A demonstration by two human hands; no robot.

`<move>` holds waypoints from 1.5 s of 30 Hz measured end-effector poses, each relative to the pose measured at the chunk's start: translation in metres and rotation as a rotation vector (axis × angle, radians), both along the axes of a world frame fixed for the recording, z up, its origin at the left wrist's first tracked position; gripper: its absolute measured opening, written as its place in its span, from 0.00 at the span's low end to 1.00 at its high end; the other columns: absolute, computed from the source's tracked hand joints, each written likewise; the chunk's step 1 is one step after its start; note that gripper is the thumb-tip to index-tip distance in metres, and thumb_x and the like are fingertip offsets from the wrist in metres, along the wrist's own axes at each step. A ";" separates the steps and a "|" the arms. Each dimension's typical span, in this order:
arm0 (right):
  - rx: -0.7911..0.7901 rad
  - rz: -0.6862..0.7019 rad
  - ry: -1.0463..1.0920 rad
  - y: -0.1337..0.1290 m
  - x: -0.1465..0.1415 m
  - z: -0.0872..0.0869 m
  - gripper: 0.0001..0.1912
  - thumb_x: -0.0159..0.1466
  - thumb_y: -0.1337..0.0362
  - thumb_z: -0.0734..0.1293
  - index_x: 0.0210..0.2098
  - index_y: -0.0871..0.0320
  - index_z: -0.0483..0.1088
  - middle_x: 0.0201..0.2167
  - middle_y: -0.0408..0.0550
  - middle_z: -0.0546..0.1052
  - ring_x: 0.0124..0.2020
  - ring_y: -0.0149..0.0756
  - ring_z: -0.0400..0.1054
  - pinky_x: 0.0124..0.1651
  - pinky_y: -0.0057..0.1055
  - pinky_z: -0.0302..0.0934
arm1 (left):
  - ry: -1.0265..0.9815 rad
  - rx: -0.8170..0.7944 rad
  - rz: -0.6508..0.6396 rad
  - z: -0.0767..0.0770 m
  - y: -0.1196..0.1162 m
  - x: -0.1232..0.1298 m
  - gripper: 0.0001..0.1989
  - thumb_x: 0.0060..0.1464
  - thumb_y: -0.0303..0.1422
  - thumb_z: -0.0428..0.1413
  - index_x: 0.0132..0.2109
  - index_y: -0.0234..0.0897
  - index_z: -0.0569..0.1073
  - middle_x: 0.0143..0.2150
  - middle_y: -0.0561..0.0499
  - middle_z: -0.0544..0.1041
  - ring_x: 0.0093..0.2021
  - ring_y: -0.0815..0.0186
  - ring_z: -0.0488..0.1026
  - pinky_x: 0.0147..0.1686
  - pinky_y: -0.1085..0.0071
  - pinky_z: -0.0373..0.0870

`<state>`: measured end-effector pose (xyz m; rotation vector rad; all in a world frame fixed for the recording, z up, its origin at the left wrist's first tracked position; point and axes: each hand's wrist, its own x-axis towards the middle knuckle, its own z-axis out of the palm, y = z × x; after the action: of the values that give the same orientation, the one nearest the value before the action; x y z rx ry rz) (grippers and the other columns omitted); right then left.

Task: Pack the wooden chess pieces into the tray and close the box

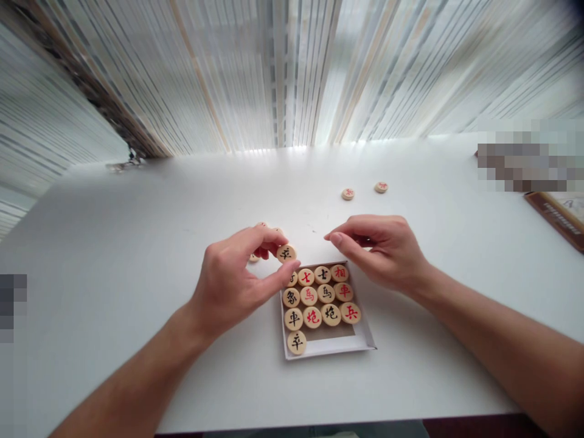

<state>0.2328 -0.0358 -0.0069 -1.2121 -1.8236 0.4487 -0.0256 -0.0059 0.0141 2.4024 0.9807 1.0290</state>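
Observation:
My left hand (237,274) pinches a round wooden Chinese chess piece (286,253) with a black character between thumb and fingers, just above the far left corner of a shallow white box (337,347). Inside the box, several pieces lie face up in rows, with red and black characters. One black-marked piece (297,342) sits alone in the near left corner of the box. My right hand (381,252) hovers beyond the box's far right corner, its thumb and index finger drawn together with nothing visible between them. Several more pieces (254,258) lie partly hidden behind my left hand.
Two red-marked pieces (348,194) lie apart on the white table (114,261) toward the back. A brown-edged flat object (554,219) and a blurred-out item are at the right. A striped string curtain (292,73) hangs along the table's far edge.

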 end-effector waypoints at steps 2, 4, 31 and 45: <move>-0.021 0.070 0.035 -0.009 -0.009 0.005 0.10 0.72 0.65 0.70 0.34 0.58 0.81 0.25 0.45 0.81 0.22 0.30 0.67 0.27 0.30 0.60 | -0.041 -0.013 -0.004 -0.002 -0.005 0.004 0.08 0.60 0.33 0.70 0.43 0.40 0.78 0.35 0.53 0.85 0.32 0.66 0.80 0.35 0.68 0.79; -0.049 0.135 0.062 -0.017 -0.017 0.009 0.09 0.73 0.63 0.70 0.38 0.59 0.82 0.26 0.45 0.81 0.23 0.30 0.68 0.27 0.28 0.61 | -0.077 -0.012 -0.019 -0.004 -0.010 0.007 0.09 0.59 0.34 0.71 0.42 0.40 0.79 0.34 0.54 0.84 0.31 0.66 0.80 0.34 0.68 0.79; -0.039 0.177 0.132 -0.028 -0.029 0.017 0.08 0.71 0.67 0.71 0.34 0.63 0.78 0.23 0.43 0.74 0.21 0.25 0.61 0.23 0.23 0.57 | -0.477 -0.713 -0.222 0.002 -0.020 0.021 0.06 0.63 0.26 0.67 0.43 0.40 0.89 0.37 0.54 0.90 0.36 0.70 0.87 0.37 0.83 0.82; -0.180 0.160 0.277 -0.032 -0.028 0.013 0.05 0.69 0.67 0.76 0.36 0.61 0.80 0.22 0.39 0.76 0.20 0.23 0.60 0.21 0.22 0.55 | -0.481 -0.624 -0.198 0.004 -0.017 0.020 0.14 0.57 0.21 0.70 0.45 0.46 0.91 0.37 0.53 0.91 0.38 0.64 0.89 0.38 0.82 0.83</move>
<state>0.2045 -0.0675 0.0058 -1.0650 -1.6725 0.8449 -0.0056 -0.0233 0.0183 1.6065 0.7281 0.9774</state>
